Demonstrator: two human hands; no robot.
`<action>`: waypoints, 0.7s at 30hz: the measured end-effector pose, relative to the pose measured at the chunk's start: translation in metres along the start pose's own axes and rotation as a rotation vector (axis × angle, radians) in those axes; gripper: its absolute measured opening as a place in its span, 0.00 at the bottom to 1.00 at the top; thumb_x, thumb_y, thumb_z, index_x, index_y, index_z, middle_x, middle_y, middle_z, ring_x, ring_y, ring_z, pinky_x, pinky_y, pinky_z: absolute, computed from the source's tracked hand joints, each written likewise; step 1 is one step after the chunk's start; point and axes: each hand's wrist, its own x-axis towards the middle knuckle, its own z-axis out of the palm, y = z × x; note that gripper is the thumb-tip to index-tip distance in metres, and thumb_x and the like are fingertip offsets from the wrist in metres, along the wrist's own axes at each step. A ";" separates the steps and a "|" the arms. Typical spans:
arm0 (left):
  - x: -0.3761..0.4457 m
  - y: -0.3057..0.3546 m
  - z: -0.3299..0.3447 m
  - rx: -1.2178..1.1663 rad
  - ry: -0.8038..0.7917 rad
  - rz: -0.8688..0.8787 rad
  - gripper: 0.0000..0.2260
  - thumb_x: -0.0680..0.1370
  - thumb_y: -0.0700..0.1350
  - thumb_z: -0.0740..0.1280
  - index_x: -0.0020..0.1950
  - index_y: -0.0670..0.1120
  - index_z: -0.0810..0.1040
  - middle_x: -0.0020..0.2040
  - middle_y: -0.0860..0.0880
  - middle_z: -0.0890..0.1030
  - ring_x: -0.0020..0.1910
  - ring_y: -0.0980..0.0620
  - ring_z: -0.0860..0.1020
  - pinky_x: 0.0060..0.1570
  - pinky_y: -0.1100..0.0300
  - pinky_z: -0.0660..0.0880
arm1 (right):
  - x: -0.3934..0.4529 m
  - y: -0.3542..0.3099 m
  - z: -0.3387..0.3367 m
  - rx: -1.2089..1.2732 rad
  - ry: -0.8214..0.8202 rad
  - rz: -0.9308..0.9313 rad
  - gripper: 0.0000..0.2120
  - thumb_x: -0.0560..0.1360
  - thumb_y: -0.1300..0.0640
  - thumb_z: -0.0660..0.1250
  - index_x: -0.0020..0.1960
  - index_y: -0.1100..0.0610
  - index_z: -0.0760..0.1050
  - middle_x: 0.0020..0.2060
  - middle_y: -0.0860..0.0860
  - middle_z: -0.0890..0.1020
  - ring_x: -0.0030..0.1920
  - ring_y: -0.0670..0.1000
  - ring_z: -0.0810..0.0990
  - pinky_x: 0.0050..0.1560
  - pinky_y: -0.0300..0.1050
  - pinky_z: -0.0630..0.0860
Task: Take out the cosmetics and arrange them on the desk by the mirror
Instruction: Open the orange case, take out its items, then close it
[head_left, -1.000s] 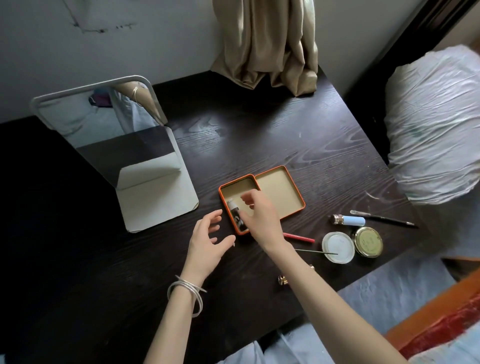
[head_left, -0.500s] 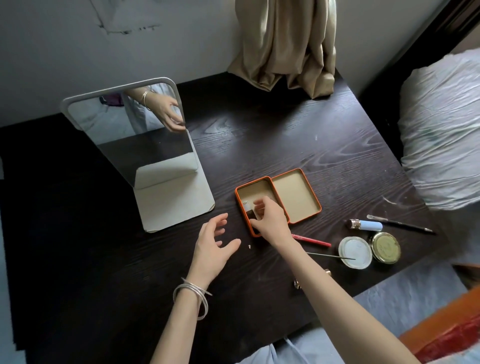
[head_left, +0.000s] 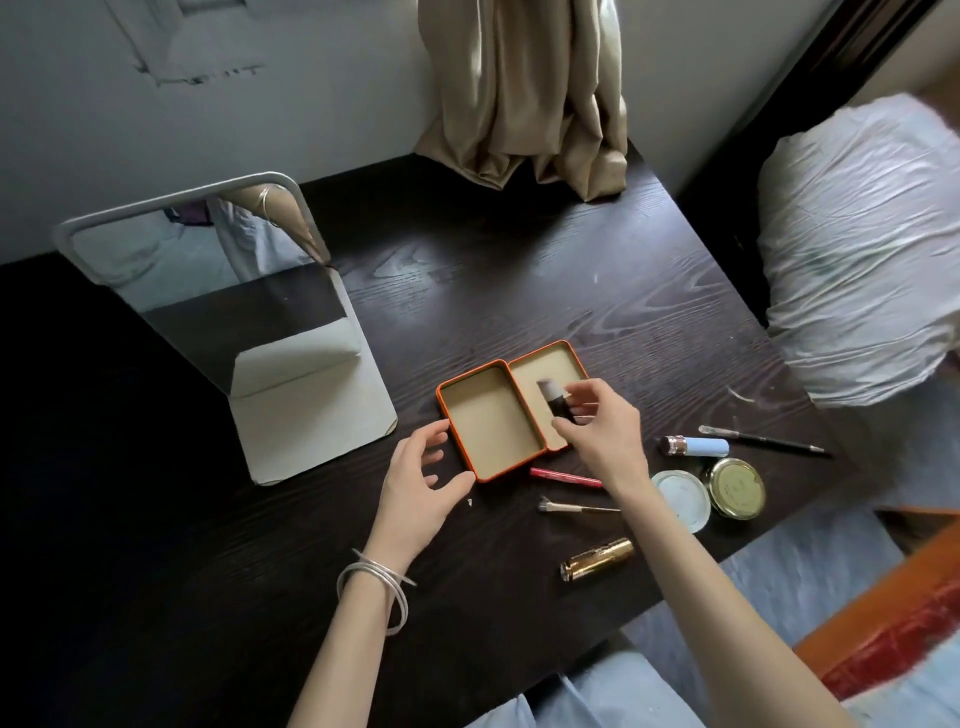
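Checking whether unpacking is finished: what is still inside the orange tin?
The orange tin base shows only bare lining. The right hand holds a small dark bottle above the open lid, hiding part of that half.

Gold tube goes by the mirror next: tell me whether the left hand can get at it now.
Probably yes: the left hand is open by the tin, and the gold tube lies uncovered, though right of the right forearm.

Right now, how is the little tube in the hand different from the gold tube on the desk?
The dark tube is up off the desk, pinched in the right hand above the orange tin; the gold tube lies flat on the desk, untouched. The dark tube has a pale cap and dark body; the gold tube is shiny gold all over. The dark tube stands nearly upright; the gold one lies on its side. Both are small, slim tubes.
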 end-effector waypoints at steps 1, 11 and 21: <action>0.000 0.001 0.005 0.007 -0.004 0.001 0.26 0.71 0.39 0.72 0.66 0.52 0.69 0.61 0.52 0.72 0.59 0.56 0.72 0.54 0.62 0.69 | 0.003 0.010 -0.012 -0.012 0.023 0.026 0.17 0.65 0.67 0.73 0.53 0.59 0.76 0.43 0.49 0.80 0.44 0.47 0.78 0.51 0.40 0.75; -0.005 0.009 0.053 0.027 -0.022 -0.025 0.25 0.72 0.39 0.71 0.64 0.55 0.69 0.61 0.52 0.71 0.59 0.56 0.72 0.52 0.65 0.69 | 0.036 0.077 -0.053 -0.167 0.013 0.124 0.18 0.66 0.64 0.73 0.54 0.60 0.74 0.44 0.52 0.80 0.45 0.52 0.80 0.55 0.55 0.76; 0.001 0.018 0.072 0.071 -0.013 -0.033 0.25 0.73 0.40 0.71 0.65 0.56 0.67 0.61 0.54 0.71 0.59 0.56 0.71 0.52 0.66 0.68 | 0.045 0.084 -0.057 -0.193 -0.069 0.109 0.24 0.67 0.59 0.75 0.61 0.59 0.71 0.49 0.53 0.79 0.48 0.50 0.77 0.56 0.49 0.75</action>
